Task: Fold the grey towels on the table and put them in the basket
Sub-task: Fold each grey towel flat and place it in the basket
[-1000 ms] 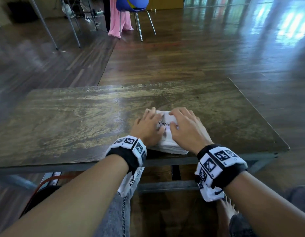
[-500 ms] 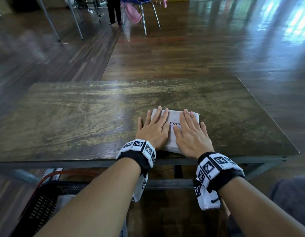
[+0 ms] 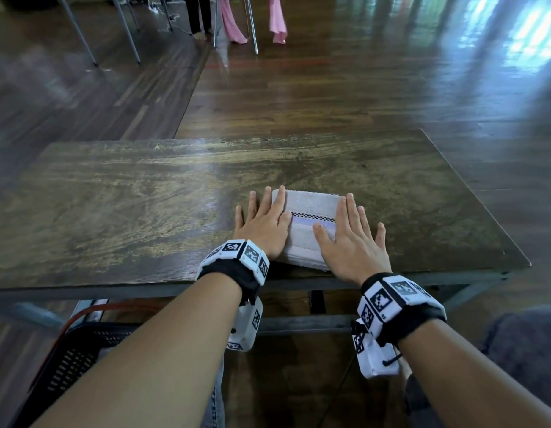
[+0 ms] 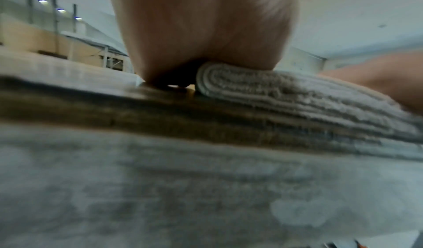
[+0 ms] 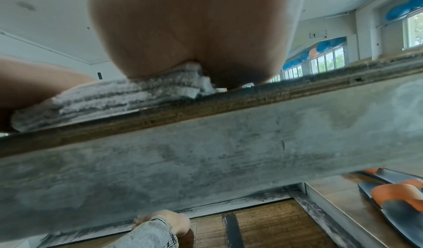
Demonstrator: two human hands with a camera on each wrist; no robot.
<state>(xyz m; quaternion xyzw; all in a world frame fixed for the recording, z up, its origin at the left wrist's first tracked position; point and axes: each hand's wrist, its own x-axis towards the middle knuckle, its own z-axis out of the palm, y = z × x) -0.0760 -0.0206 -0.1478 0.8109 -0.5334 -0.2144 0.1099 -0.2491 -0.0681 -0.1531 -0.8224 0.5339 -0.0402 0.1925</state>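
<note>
A folded grey towel [image 3: 308, 208] with a checked band lies near the front edge of the wooden table [image 3: 129, 205]. My left hand [image 3: 265, 217] lies flat over its left edge, fingers straight, partly on the tabletop. My right hand [image 3: 348, 233] presses flat on its right side. In the left wrist view the palm [image 4: 201, 34] sits on the towel's stacked layers [image 4: 286, 96]. The right wrist view shows the heel of the hand [image 5: 194, 31] on the towel [image 5: 114, 96]. A black mesh basket [image 3: 76, 353] stands on the floor at lower left, under my left forearm.
The table's front rail [image 5: 206, 152] runs just below my wrists. Chair legs [image 3: 252, 26], metal stands [image 3: 79, 32] and a person's legs [image 3: 200, 13] are on the wooden floor beyond the table. Sandals [image 5: 398, 194] lie on the floor under the table.
Both hands have slid apart across the towel, from the middle toward its left and right edges, flattening it. The checked band between them now shows.
</note>
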